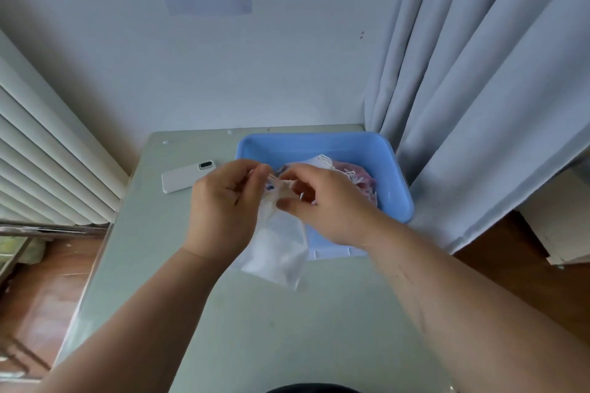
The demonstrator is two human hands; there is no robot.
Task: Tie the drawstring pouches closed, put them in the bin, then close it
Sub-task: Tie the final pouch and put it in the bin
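Left hand point(223, 201) and right hand point(322, 204) both pinching white pouch point(277, 249) at its gathered neck — held above desk point(255, 329), blue bin point(392, 169) behind, open.

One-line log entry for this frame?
step: tying | left hand, right hand: grip on white pouch neck | blue bin: open, holds pouches

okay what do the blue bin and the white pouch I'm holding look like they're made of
Blue bin: probably moulded plastic, smooth and slightly glossy, with rounded corners and soft highlights. White pouch: apparently thin woven or nonwoven fabric, matte, hanging limp and gathered at the neck between left hand and right hand.
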